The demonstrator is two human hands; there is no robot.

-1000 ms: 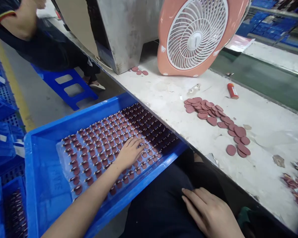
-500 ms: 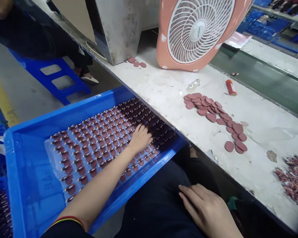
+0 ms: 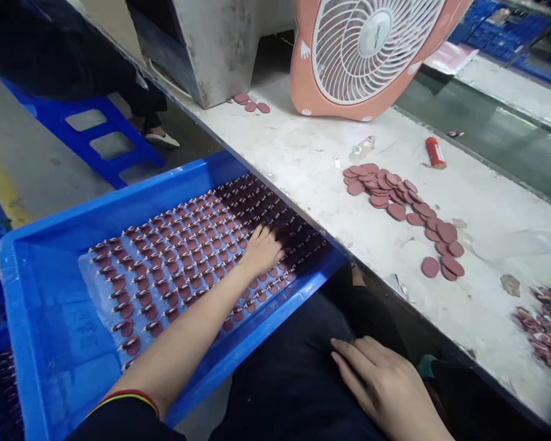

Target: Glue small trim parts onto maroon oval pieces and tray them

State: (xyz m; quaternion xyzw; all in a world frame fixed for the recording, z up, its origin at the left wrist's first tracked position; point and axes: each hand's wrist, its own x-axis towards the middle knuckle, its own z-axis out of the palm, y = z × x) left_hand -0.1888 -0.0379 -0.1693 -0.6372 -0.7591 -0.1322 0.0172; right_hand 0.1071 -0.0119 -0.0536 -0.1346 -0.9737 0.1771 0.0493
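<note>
in the blue crate (image 3: 16, 294), left hand (image 3: 262, 251) lies open on maroon discs (image 3: 132, 345), right hand (image 3: 376, 383) open on trousers (image 3: 289, 386)

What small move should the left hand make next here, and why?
Probably lift slightly clear: the left hand lies on the closely packed rows of pink-disc parts in the blue tray, so pressing or sliding there could knock them out of line.

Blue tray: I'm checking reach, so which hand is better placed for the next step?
Left hand, probably: it lies on the pieces in the blue tray, while the right hand rests on the lap.
</note>
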